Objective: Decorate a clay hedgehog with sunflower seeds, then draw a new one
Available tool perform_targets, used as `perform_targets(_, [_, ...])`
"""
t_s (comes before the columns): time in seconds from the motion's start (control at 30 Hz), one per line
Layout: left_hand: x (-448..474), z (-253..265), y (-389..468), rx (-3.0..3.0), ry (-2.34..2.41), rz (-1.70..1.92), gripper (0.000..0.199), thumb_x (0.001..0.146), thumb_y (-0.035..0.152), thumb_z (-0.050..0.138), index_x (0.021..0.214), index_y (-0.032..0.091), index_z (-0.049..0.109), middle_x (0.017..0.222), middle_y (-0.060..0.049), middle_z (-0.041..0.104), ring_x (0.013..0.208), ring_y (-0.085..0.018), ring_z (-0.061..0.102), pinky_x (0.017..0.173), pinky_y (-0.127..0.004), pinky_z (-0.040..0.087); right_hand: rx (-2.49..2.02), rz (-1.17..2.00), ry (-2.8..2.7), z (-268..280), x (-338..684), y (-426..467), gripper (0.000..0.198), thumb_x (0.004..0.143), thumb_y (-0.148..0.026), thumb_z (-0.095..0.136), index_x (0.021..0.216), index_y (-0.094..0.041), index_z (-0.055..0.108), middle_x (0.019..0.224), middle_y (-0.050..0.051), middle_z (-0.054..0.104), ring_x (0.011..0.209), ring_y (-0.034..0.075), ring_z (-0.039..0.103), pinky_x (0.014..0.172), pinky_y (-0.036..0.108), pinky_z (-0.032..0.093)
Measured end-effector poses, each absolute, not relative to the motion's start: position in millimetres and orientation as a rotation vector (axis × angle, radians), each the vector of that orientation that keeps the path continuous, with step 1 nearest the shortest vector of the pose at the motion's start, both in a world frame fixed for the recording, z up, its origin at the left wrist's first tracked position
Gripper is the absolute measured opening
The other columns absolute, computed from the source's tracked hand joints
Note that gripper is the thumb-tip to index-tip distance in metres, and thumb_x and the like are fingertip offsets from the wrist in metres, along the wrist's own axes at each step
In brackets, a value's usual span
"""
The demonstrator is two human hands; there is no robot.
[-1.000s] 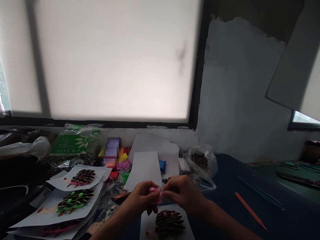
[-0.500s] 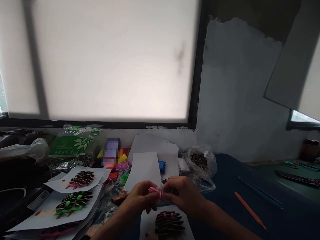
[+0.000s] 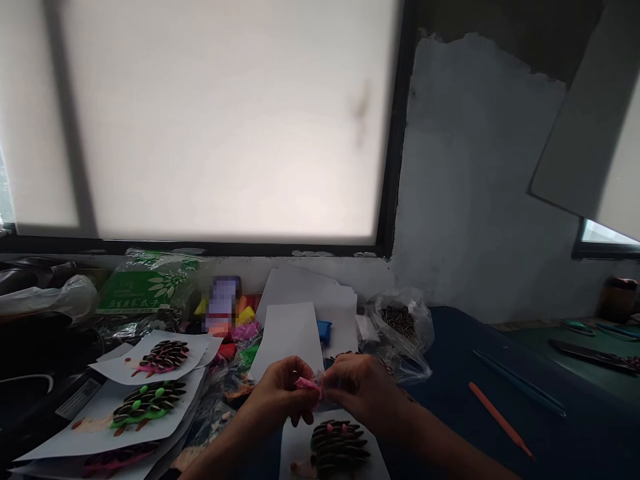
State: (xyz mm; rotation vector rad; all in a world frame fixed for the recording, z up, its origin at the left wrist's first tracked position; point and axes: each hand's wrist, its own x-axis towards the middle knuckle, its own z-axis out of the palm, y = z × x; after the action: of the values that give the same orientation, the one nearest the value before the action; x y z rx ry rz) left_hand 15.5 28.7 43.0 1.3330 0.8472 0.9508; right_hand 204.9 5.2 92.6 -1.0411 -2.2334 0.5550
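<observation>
Between both hands is a small clear plastic bag with pink modelling clay (image 3: 309, 385) in it. My left hand (image 3: 283, 393) is closed on the pink clay packet, thumb on top. My right hand (image 3: 367, 393) pinches the clear plastic at the packet's other side; its fingertips are partly hidden. Just below my hands lies a white card (image 3: 295, 437) bearing a hedgehog figure (image 3: 340, 447) with spines of sunflower seeds, two pink dots on it and a pale clay snout.
On the left are stacked cards with seed hedgehogs (image 3: 147, 407), a green seed bag (image 3: 145, 287) and coloured clay packets (image 3: 245, 330). White paper (image 3: 293, 333) lies behind my hands. An open bag of seeds (image 3: 400, 323), an orange tool (image 3: 500, 420) and blue tweezers (image 3: 520, 383) are rightward.
Both hands stay nearly in place over the card, still on the pink clay packet. The right fingers have shifted slightly on the plastic.
</observation>
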Motion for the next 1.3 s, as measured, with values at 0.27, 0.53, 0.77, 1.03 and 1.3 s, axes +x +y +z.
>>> perform_targets(0.27, [18, 52, 24, 1.309, 0.889, 0.923, 0.031, 0.057, 0.031, 0.081, 0.07, 0.017, 0.057, 0.056, 0.001, 0.064, 0.045, -0.013, 0.059, 0.041, -0.019, 0.034, -1.032, 0.461, -2.3, 90, 206, 6, 0.018, 0.088, -0.015, 0.063, 0.082, -0.02, 0.079, 0.075, 0.001, 0.064, 0.066, 0.013, 0.057, 0.059, 0.021, 0.04])
perform_targets(0.53, [17, 54, 20, 1.317, 0.834, 0.954, 0.039, 0.06, 0.039, 0.085, 0.082, 0.015, 0.064, 0.063, 0.0, 0.067, 0.052, -0.013, 0.061, 0.047, -0.02, 0.039, -1.051, 0.354, -2.31, 89, 209, 8, 0.013, 0.084, -0.014, 0.066, 0.081, -0.019, 0.078, 0.076, 0.002, 0.066, 0.066, 0.013, 0.059, 0.059, 0.021, 0.039])
perform_targets(0.77, [17, 47, 27, 1.342, 0.842, 0.944, 0.043, 0.054, 0.044, 0.088, 0.073, 0.016, 0.062, 0.056, 0.002, 0.064, 0.045, -0.011, 0.057, 0.041, -0.019, 0.033, -1.022, 0.408, -2.337, 91, 207, 4, 0.016, 0.09, -0.02, 0.063, 0.087, -0.022, 0.08, 0.079, 0.003, 0.067, 0.069, 0.014, 0.061, 0.061, 0.022, 0.042])
perform_targets(1.03, [13, 53, 24, 1.358, 0.827, 0.89, 0.034, 0.057, 0.035, 0.085, 0.071, 0.016, 0.061, 0.055, 0.001, 0.064, 0.044, -0.013, 0.06, 0.039, -0.019, 0.034, -0.993, 0.35, -2.282, 86, 202, 2, 0.014, 0.084, -0.012, 0.064, 0.078, -0.016, 0.076, 0.072, 0.003, 0.066, 0.064, 0.012, 0.059, 0.056, 0.02, 0.037])
perform_targets(1.3, [15, 59, 19, 1.351, 0.806, 0.925, 0.036, 0.062, 0.04, 0.084, 0.078, 0.015, 0.063, 0.057, 0.003, 0.063, 0.047, -0.011, 0.058, 0.043, -0.019, 0.037, -1.023, 0.2, -2.325, 90, 203, 0, 0.013, 0.084, -0.013, 0.062, 0.075, -0.016, 0.071, 0.072, 0.001, 0.061, 0.06, 0.011, 0.055, 0.055, 0.02, 0.036])
